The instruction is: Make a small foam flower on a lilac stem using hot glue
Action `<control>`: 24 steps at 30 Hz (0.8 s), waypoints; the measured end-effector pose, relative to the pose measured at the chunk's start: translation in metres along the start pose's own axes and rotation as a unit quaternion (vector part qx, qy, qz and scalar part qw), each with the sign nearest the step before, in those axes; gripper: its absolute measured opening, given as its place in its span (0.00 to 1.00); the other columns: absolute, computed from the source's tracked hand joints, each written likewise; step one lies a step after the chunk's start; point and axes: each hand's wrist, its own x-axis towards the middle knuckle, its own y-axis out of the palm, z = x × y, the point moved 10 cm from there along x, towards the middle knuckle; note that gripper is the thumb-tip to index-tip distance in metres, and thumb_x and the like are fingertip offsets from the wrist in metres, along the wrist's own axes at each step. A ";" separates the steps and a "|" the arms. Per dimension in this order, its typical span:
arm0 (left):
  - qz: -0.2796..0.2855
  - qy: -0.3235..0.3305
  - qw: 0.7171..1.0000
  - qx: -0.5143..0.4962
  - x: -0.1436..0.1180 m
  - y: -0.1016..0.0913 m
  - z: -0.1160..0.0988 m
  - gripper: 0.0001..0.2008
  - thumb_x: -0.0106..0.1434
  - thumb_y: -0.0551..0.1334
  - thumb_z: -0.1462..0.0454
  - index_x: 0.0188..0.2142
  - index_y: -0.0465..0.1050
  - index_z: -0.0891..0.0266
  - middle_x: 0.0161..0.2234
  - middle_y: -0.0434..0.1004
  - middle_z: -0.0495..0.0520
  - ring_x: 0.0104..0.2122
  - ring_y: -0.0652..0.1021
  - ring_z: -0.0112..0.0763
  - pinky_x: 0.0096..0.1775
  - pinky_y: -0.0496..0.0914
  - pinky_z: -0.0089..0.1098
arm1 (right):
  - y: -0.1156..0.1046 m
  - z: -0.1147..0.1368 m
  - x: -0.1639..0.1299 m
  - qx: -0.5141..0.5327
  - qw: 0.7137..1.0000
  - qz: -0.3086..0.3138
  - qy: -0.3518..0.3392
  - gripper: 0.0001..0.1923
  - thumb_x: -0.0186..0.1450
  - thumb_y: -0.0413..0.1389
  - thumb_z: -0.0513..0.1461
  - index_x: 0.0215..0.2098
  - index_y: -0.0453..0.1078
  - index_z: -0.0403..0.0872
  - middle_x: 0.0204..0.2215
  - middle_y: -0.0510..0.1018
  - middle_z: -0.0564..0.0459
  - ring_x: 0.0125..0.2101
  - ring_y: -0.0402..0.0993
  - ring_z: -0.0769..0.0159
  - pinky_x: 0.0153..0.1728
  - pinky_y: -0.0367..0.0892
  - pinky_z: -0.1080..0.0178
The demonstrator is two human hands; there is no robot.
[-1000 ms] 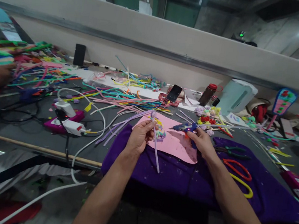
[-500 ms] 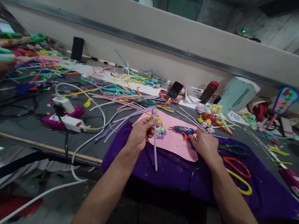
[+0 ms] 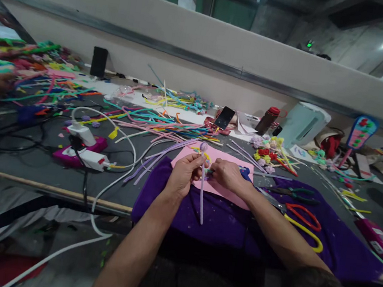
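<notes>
Now the left hand (image 3: 183, 176) is pinching a lilac pipe cleaner (image 3: 201, 196) upright over the pink foam sheet (image 3: 229, 160), fingers closed on its stem just below the coiled top, while the right hand (image 3: 227, 175) is touching it from the other side, fingertips gathered at the small colourful flower piece; whether they are gripping it is unclear. Red and yellow scissors (image 3: 303, 220) are lying on the purple cloth (image 3: 340, 248) nearby

Left hand (image 3: 183, 176) fisted, fingers pinched; right hand (image 3: 227, 174) beside it, fingers curled.
</notes>
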 end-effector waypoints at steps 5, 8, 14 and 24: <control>0.000 -0.002 1.000 0.005 -0.001 0.000 0.001 0.13 0.48 0.65 0.56 0.25 0.69 0.65 0.16 0.66 0.44 0.12 0.62 0.14 0.15 0.51 0.20 | -0.010 -0.011 -0.005 0.150 0.986 -0.073 -0.009 0.10 0.57 0.50 0.34 0.35 0.71 0.45 0.32 0.74 0.50 0.32 0.69 0.66 0.30 0.57 0.67; 0.005 -0.009 1.000 0.012 0.000 0.000 0.002 0.13 0.49 0.64 0.56 0.25 0.69 0.66 0.16 0.65 0.44 0.12 0.62 0.14 0.15 0.51 0.19 | -0.015 -0.017 -0.008 0.301 0.948 -0.103 -0.022 0.10 0.56 0.51 0.34 0.36 0.70 0.45 0.27 0.74 0.54 0.27 0.68 0.70 0.28 0.58 0.69; 0.004 -0.019 1.000 0.011 0.001 -0.002 0.005 0.14 0.50 0.64 0.55 0.25 0.69 0.66 0.14 0.63 0.44 0.12 0.60 0.14 0.15 0.51 0.20 | -0.013 -0.025 -0.012 0.490 0.867 -0.089 -0.014 0.09 0.55 0.54 0.38 0.34 0.70 0.43 0.22 0.72 0.56 0.22 0.65 0.72 0.23 0.58 0.70; 0.000 -0.018 1.000 0.013 0.003 -0.003 0.005 0.13 0.50 0.64 0.56 0.25 0.69 0.66 0.15 0.63 0.44 0.12 0.60 0.14 0.15 0.51 0.19 | -0.009 -0.027 -0.015 0.579 0.815 -0.029 -0.008 0.13 0.55 0.54 0.39 0.38 0.71 0.43 0.22 0.71 0.55 0.20 0.65 0.74 0.19 0.59 0.71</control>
